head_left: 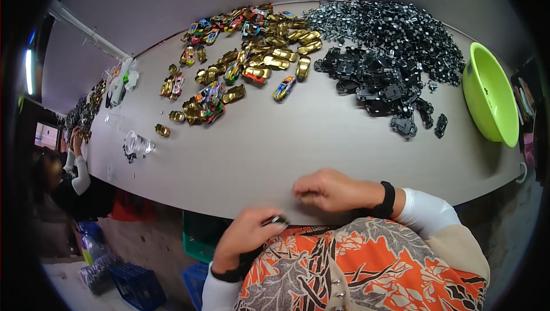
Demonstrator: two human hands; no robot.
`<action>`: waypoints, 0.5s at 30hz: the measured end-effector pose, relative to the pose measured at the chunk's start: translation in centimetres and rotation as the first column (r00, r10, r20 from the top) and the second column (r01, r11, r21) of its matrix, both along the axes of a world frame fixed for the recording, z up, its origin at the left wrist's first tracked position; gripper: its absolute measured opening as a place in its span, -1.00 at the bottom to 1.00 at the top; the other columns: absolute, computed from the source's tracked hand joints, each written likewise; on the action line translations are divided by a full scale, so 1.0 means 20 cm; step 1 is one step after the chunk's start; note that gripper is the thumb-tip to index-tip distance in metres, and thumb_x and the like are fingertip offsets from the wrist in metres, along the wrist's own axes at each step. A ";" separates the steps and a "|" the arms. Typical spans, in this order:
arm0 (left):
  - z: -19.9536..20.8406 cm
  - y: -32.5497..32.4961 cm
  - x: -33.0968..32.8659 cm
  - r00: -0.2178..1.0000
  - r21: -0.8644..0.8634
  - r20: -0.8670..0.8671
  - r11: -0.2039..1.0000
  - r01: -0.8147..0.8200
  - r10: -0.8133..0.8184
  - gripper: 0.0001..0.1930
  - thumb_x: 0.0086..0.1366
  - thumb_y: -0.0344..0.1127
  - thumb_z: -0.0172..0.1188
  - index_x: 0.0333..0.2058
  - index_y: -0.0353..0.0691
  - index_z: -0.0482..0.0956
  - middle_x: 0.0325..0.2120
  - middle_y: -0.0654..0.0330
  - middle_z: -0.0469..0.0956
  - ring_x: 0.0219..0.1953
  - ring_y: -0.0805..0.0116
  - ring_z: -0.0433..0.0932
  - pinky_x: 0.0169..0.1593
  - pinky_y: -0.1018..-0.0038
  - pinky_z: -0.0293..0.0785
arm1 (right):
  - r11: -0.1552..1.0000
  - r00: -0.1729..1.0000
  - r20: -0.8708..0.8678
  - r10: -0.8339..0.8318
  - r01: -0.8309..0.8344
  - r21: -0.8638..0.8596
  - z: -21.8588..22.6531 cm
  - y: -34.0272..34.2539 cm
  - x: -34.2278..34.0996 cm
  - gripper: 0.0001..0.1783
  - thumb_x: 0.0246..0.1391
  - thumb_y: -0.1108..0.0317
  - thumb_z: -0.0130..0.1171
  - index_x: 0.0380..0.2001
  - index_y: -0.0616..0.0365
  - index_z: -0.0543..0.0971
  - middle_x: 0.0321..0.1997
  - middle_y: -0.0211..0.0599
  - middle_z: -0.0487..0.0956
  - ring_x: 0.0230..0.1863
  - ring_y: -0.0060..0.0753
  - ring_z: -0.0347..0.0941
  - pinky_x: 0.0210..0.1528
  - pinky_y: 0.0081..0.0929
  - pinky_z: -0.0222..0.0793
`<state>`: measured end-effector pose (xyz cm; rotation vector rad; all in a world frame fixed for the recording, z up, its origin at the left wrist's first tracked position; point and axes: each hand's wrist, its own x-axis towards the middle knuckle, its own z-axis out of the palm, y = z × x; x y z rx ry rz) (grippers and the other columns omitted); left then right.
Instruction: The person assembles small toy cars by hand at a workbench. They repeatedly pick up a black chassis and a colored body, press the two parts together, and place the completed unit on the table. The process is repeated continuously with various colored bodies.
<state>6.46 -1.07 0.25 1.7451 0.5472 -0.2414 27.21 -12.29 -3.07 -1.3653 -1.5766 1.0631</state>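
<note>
My left hand [250,232] is closed at the table's near edge, just above my lap. Between its thumb and fingers sits a small black toy car part [276,220] with a pale glint; its exact shape is blurred. My right hand [329,191] is curled over the table edge a little farther to the right. A brownish bit shows under its fingers, too hidden to name. Ahead of both hands lie a heap of gold and printed toy car bodies [278,62], a single blue-and-yellow car body [284,89], and a pile of black toy car chassis [378,79].
Behind the chassis spreads a large heap of small silver-and-black parts [395,30]. A lime green basin [491,93] stands at the right edge. On the left are a clear plastic cup [137,143] and a white-and-green tool [117,87]. Another person [71,173] works at far left.
</note>
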 end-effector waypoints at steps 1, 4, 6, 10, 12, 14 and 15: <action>0.00 0.03 -0.11 1.000 0.127 0.025 0.992 0.003 -0.006 -0.77 0.02 -0.40 0.20 -0.30 -0.35 0.52 -0.51 0.05 0.53 -0.50 0.32 0.49 -0.34 0.50 0.40 | 0.993 0.996 0.037 -0.080 0.076 0.092 -0.02 0.01 0.03 -0.81 -0.15 0.52 0.14 -0.36 0.21 0.47 -0.45 -0.15 0.47 -0.41 -0.15 0.44 -0.37 -0.38 0.34; -0.01 0.09 -0.35 0.992 0.325 -0.036 0.940 -0.102 0.120 -0.72 -0.08 -0.41 0.26 -0.31 -0.33 0.56 -0.50 0.00 0.56 -0.47 0.19 0.55 -0.33 0.49 0.43 | 0.915 0.931 0.105 -0.349 0.315 0.253 -0.05 0.05 0.21 -0.82 -0.21 0.59 0.09 -0.42 0.25 0.47 -0.42 -0.21 0.47 -0.38 -0.25 0.43 -0.34 -0.46 0.35; 0.03 0.13 -0.39 0.977 0.386 -0.133 0.917 -0.101 0.163 -0.65 -0.10 -0.37 0.29 -0.26 -0.34 0.56 -0.45 -0.03 0.57 -0.42 0.20 0.59 -0.30 0.48 0.45 | 0.828 0.836 0.117 -0.536 0.495 0.263 -0.03 0.08 0.33 -0.87 -0.25 0.60 0.05 -0.49 0.26 0.46 -0.47 -0.20 0.47 -0.44 -0.24 0.43 -0.38 -0.43 0.35; 0.13 0.20 -0.15 0.984 0.546 0.056 0.820 -0.172 0.169 -0.63 -0.05 -0.33 0.27 -0.23 -0.38 0.56 -0.39 -0.05 0.59 -0.35 0.19 0.61 -0.23 0.45 0.47 | 0.740 0.751 0.093 -0.654 0.608 0.287 -0.03 0.22 0.48 -0.91 -0.25 0.62 0.06 -0.56 0.27 0.41 -0.48 -0.30 0.45 -0.49 -0.48 0.39 -0.43 -0.57 0.30; 0.12 0.27 0.08 0.972 0.496 0.182 0.840 -0.220 0.148 -0.65 0.00 -0.33 0.24 -0.22 -0.39 0.55 -0.34 -0.05 0.59 -0.30 0.18 0.60 -0.19 0.44 0.46 | 0.730 0.749 0.120 -0.651 0.575 0.369 -0.07 0.30 0.52 -0.91 -0.25 0.63 0.05 -0.56 0.27 0.39 -0.39 -0.28 0.48 -0.46 -0.42 0.41 -0.42 -0.54 0.31; 0.09 0.34 0.38 0.967 0.504 0.237 0.839 -0.208 0.097 -0.67 0.02 -0.33 0.23 -0.23 -0.37 0.56 -0.30 -0.06 0.57 -0.23 0.13 0.58 -0.13 0.41 0.44 | 0.705 0.728 0.189 -0.659 0.510 0.493 -0.11 0.36 0.54 -0.90 -0.24 0.64 0.04 -0.56 0.25 0.37 -0.17 -0.21 0.50 -0.39 -0.26 0.44 -0.37 -0.49 0.34; 0.03 0.38 0.51 0.944 0.594 0.325 0.767 -0.245 0.050 -0.69 0.02 -0.34 0.22 -0.24 -0.36 0.55 -0.30 -0.05 0.56 -0.22 0.10 0.55 -0.12 0.38 0.43 | 0.669 0.714 0.176 -0.677 0.499 0.551 -0.07 0.40 0.51 -0.90 -0.29 0.63 0.00 -0.59 0.24 0.39 -0.38 -0.16 0.47 -0.37 0.00 0.40 -0.34 -0.24 0.33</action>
